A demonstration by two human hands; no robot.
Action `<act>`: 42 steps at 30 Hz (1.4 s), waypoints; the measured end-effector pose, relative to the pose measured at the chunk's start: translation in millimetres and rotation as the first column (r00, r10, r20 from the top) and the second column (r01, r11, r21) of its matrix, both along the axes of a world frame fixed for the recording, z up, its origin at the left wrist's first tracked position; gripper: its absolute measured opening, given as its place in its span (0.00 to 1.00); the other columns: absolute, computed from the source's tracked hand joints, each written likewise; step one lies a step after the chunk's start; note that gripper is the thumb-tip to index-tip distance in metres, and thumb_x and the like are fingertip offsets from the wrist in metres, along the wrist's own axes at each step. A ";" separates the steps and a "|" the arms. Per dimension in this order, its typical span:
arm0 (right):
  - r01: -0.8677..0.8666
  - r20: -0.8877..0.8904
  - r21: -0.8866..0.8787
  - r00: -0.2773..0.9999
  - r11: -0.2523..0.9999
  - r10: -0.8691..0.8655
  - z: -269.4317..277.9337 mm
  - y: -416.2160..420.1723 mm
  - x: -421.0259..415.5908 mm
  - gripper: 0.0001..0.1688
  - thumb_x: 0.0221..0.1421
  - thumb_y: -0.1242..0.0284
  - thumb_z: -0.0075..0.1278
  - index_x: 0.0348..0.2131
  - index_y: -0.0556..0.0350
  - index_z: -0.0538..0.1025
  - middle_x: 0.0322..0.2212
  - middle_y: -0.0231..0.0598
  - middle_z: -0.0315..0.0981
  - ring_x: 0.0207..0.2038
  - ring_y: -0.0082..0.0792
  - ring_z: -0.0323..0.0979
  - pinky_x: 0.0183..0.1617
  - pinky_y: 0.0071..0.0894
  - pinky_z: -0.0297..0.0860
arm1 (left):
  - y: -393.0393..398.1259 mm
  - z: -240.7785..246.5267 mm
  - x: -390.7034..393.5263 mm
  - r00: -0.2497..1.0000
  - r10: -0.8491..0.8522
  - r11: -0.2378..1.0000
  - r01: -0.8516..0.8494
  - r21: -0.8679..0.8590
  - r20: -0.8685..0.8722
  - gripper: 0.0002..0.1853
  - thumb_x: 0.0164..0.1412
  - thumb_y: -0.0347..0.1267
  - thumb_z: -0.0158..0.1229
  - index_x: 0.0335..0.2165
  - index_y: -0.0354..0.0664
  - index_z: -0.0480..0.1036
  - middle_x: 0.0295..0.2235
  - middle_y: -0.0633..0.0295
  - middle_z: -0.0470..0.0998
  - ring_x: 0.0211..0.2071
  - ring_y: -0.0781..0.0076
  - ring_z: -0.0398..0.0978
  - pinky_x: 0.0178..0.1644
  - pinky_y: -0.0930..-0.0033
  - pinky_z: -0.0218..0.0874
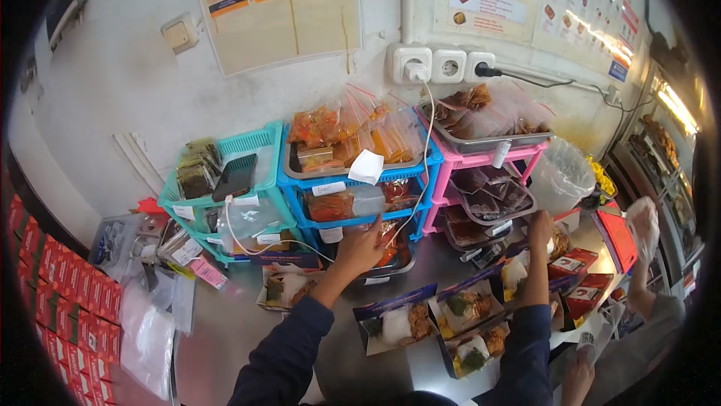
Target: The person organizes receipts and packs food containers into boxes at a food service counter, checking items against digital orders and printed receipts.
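My left hand reaches to the blue plastic rack, at its lower level, where a metal tray holds sauce sachets. Its fingers lie at the sachets and the rack's edge; the grip is unclear. My right hand is beside the lower trays of the pink plastic rack, near a tray of dark sauce sachets. Whether it holds anything cannot be told. Below stand several open cardboard meal boxes with rice and fried chicken, on the metal counter.
A co-worker's gloved hand and bare hand are at the right, near closed red boxes. A teal rack carries a phone. A white charging cable hangs across the blue rack. Stacked red cartons stand left.
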State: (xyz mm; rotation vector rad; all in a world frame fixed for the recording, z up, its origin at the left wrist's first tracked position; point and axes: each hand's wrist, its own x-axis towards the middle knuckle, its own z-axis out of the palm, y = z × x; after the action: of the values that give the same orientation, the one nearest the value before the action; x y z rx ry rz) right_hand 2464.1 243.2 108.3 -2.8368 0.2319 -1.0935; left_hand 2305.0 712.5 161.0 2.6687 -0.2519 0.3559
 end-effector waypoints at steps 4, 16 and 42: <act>0.031 0.098 0.113 0.994 0.993 -0.042 31.3 29.0 -65.1 0.10 0.46 0.72 0.47 0.25 0.59 0.78 0.21 0.52 0.73 0.25 0.50 0.73 0.31 0.45 0.66 | 18.5 4.5 -71.7 0.996 0.007 0.955 -0.033 -0.295 -0.090 0.32 0.53 0.41 0.56 0.56 0.48 0.59 0.27 0.52 0.77 0.27 0.56 0.76 0.28 0.58 0.64; -0.418 0.492 0.864 0.819 -0.280 0.297 44.4 132.0 -313.0 0.18 0.52 0.69 0.50 0.39 0.67 0.74 0.28 0.37 0.72 0.30 0.28 0.71 0.33 0.24 0.67 | 123.8 -134.7 -312.2 0.927 0.373 0.808 -0.348 -0.475 -0.045 0.13 0.47 0.27 0.60 0.36 0.43 0.74 0.31 0.57 0.73 0.31 0.63 0.72 0.36 0.66 0.64; -0.342 0.449 0.894 0.688 -0.291 0.570 -110.4 435.2 -418.6 0.08 0.62 0.71 0.37 0.34 0.58 0.62 0.32 0.53 0.70 0.25 0.29 0.69 0.34 0.26 0.68 | 142.1 -133.1 -300.2 0.966 0.107 0.993 -0.118 -0.032 -0.236 0.58 0.27 0.63 0.63 0.56 0.46 0.59 0.60 0.62 0.55 0.61 0.56 0.48 0.59 0.31 0.25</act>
State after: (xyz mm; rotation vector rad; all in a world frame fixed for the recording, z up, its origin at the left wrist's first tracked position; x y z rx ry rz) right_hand 2045.5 678.4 -2.1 -1.2251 -0.1246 -0.1381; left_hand 2004.8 854.6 27.9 2.6550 -0.0194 0.0779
